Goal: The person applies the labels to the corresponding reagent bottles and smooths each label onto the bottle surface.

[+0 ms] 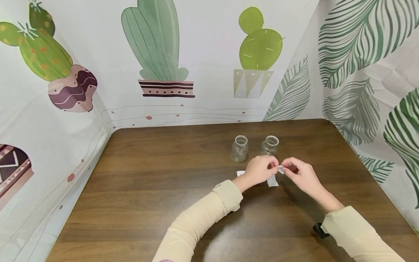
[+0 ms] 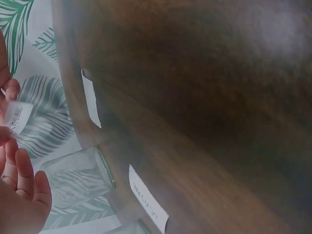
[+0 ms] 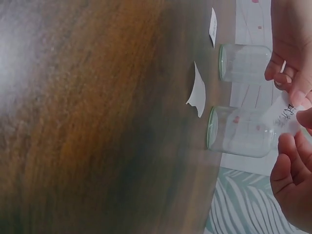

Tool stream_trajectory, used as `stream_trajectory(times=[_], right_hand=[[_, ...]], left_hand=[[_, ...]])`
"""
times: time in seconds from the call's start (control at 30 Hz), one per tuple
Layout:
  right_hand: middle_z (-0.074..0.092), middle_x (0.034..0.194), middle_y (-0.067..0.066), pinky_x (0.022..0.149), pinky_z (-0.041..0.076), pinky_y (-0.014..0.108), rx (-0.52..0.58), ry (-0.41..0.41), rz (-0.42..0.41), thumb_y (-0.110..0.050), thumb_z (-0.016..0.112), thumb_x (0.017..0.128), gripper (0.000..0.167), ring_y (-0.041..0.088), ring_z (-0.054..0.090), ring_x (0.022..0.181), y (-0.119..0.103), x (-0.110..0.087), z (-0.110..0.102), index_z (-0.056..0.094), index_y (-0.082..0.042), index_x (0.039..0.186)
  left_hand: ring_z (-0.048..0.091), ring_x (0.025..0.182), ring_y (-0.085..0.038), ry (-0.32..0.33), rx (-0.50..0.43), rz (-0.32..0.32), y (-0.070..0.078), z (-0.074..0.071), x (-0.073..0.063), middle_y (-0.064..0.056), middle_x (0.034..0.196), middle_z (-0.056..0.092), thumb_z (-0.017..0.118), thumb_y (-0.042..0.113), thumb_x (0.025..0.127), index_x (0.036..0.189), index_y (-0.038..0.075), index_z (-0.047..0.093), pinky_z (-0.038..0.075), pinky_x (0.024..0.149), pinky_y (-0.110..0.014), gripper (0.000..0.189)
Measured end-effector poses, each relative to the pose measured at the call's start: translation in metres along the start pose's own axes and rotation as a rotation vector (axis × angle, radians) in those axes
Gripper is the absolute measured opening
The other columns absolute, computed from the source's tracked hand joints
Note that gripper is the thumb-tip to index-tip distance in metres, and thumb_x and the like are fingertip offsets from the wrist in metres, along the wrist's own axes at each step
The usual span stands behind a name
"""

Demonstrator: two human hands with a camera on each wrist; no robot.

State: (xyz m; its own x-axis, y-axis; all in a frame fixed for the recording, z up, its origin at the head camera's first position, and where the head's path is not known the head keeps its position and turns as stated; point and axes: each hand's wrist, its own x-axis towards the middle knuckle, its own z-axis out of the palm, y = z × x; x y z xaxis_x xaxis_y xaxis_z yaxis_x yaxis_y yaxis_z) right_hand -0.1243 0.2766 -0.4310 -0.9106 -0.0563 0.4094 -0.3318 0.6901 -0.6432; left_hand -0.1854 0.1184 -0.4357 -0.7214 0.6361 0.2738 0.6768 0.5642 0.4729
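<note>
Between thumb and fingertips, my left hand point(image 1: 260, 170) pinches one side of a small white paper label point(image 1: 280, 169). My right hand point(image 1: 302, 175) pinches the label's other side, and the two hands almost meet. Dark handwriting shows on the label point(image 3: 285, 117) in the right wrist view. A blank-looking paper strip point(image 1: 272, 181) with a ragged end lies on the table below the hands. Another paper slip point(image 1: 240, 173), partly hidden by the left hand, bears writing in the left wrist view. Just beyond the hands stands a clear glass jar point(image 1: 270, 145), its lower part covered by the left hand.
A second open glass jar point(image 1: 240, 150) stands upright to the left of the first. Both are on a brown wood-grain table point(image 1: 157, 174). Behind the table's far edge hangs a white cloth point(image 1: 209, 54) printed with cacti and leaves. A black object point(image 1: 320, 230) shows at the right sleeve.
</note>
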Motion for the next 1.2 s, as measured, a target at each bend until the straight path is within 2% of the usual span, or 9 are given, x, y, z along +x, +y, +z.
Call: stream_trajectory(times=[0.13, 0.27, 0.37, 0.47, 0.6, 0.93, 1.07, 1.2], right_hand=[[0.061, 0.079, 0.013, 0.051, 0.038, 0.013, 0.002, 0.035, 0.076, 0.003, 0.065, 0.073, 0.018, -0.005, 0.045, 0.057, 0.003, 0.003, 0.001, 0.059, 0.000, 0.090], [0.061, 0.082, 0.014, 0.051, 0.038, 0.015, 0.009, 0.057, 0.148, 0.000, 0.064, 0.075, 0.017, -0.004, 0.045, 0.057, 0.009, 0.007, 0.003, 0.058, 0.001, 0.092], [0.061, 0.081, 0.014, 0.050, 0.038, 0.016, 0.029, 0.049, 0.195, -0.002, 0.063, 0.077, 0.016, -0.003, 0.045, 0.055, 0.014, 0.010, 0.007, 0.057, 0.001, 0.092], [0.060, 0.081, 0.018, 0.048, 0.040, 0.017, 0.080, 0.029, 0.225, -0.003, 0.062, 0.079, 0.016, -0.002, 0.046, 0.052, 0.017, 0.014, 0.011, 0.057, 0.003, 0.092], [0.061, 0.077, 0.019, 0.046, 0.042, 0.017, 0.104, 0.018, 0.246, -0.003, 0.061, 0.079, 0.011, -0.002, 0.047, 0.049, 0.021, 0.018, 0.016, 0.057, 0.005, 0.086], [0.062, 0.067, 0.014, 0.046, 0.041, 0.017, 0.010, 0.021, 0.232, -0.006, 0.062, 0.079, 0.007, -0.002, 0.047, 0.046, 0.031, 0.031, 0.029, 0.059, 0.001, 0.078], [0.064, 0.069, 0.012, 0.051, 0.041, 0.018, -0.039, 0.021, 0.225, -0.008, 0.062, 0.079, 0.010, -0.003, 0.048, 0.052, 0.033, 0.035, 0.031, 0.060, 0.001, 0.079], [0.065, 0.072, 0.010, 0.057, 0.041, 0.021, -0.089, 0.028, 0.213, -0.010, 0.062, 0.079, 0.009, 0.002, 0.050, 0.060, 0.034, 0.037, 0.032, 0.061, 0.000, 0.078]], left_hand=[[0.045, 0.058, 0.004, 0.054, -0.090, -0.061, -0.003, 0.003, 0.000, 0.012, 0.068, 0.057, 0.061, 0.024, 0.080, 0.080, 0.020, 0.060, 0.030, 0.051, -0.007, 0.004], [0.045, 0.058, 0.004, 0.101, -0.211, -0.159, -0.009, 0.009, 0.001, 0.009, 0.067, 0.059, 0.062, 0.022, 0.079, 0.079, 0.017, 0.061, 0.031, 0.053, -0.007, 0.005], [0.046, 0.058, 0.004, 0.121, -0.292, -0.219, -0.012, 0.013, 0.001, 0.007, 0.068, 0.060, 0.063, 0.020, 0.078, 0.078, 0.016, 0.062, 0.033, 0.054, -0.007, 0.004], [0.047, 0.058, 0.004, 0.128, -0.330, -0.253, -0.014, 0.017, 0.002, 0.006, 0.068, 0.061, 0.063, 0.020, 0.078, 0.078, 0.015, 0.062, 0.033, 0.055, -0.008, 0.005], [0.048, 0.059, 0.003, 0.139, -0.330, -0.295, -0.015, 0.019, 0.003, 0.005, 0.069, 0.062, 0.063, 0.020, 0.078, 0.078, 0.015, 0.062, 0.033, 0.056, -0.008, 0.005], [0.052, 0.059, -0.001, 0.196, -0.216, -0.410, -0.020, 0.027, 0.009, 0.009, 0.071, 0.066, 0.064, 0.029, 0.078, 0.077, 0.019, 0.064, 0.033, 0.052, -0.013, 0.010], [0.051, 0.057, -0.001, 0.213, -0.166, -0.426, -0.022, 0.027, 0.011, 0.011, 0.070, 0.065, 0.064, 0.030, 0.078, 0.075, 0.020, 0.063, 0.031, 0.050, -0.014, 0.010], [0.050, 0.055, -0.002, 0.207, -0.139, -0.442, -0.023, 0.026, 0.012, 0.012, 0.067, 0.064, 0.064, 0.031, 0.078, 0.074, 0.021, 0.063, 0.030, 0.048, -0.015, 0.010]])
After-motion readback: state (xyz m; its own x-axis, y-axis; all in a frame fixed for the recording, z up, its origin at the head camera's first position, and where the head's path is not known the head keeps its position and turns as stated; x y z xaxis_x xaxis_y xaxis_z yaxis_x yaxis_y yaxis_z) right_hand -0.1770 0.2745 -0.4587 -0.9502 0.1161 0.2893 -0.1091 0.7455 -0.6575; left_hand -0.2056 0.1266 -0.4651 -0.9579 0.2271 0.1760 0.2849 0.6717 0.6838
